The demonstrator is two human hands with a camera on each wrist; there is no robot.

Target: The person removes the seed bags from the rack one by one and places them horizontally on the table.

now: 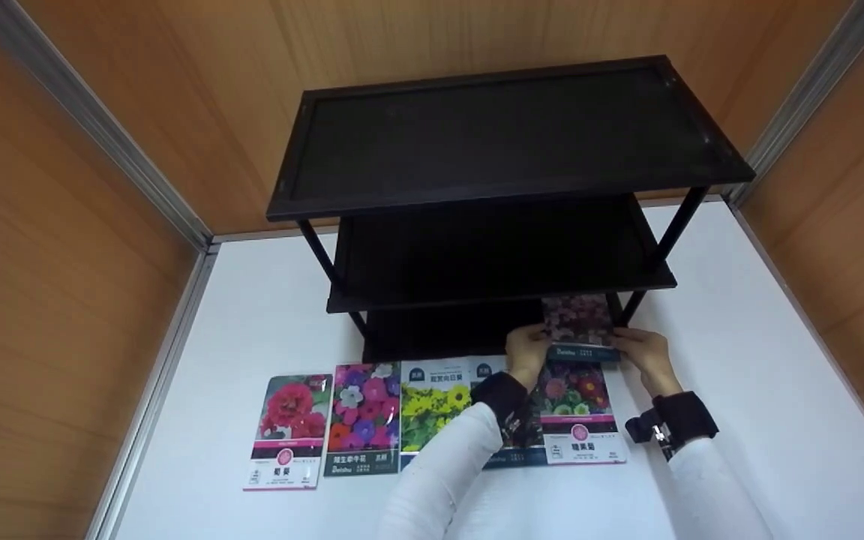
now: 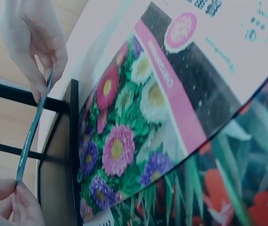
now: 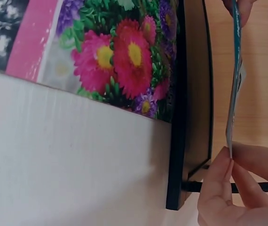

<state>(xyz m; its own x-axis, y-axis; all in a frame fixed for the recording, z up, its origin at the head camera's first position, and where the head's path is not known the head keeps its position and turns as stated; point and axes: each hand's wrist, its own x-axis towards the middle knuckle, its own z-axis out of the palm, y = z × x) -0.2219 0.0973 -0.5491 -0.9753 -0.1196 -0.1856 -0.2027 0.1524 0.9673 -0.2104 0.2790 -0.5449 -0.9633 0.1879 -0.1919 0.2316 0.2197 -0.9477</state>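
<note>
Both hands pinch a seed packet [image 1: 578, 321] with pink flowers and a dark teal lower band, one at each side edge. My left hand [image 1: 528, 352] grips its left edge, and my right hand [image 1: 646, 356] its right edge. The packet is at the right end of the shelf's lowest tier, its far end under the middle tier. Both wrist views show the held packet [image 2: 29, 141] edge-on, fingertips and thumbs pinching its ends. Below the hands lies a seed packet with asters [image 1: 580, 439], its top partly covered in the head view.
A black three-tier shelf [image 1: 507, 142] stands on the white table [image 1: 199, 435] against wooden walls. Along its front lie more seed packets: red double flowers [image 1: 287, 431], mixed petunia-like flowers [image 1: 362, 420], yellow sunflowers [image 1: 432, 405], and one mostly hidden behind the left forearm [image 1: 526, 456].
</note>
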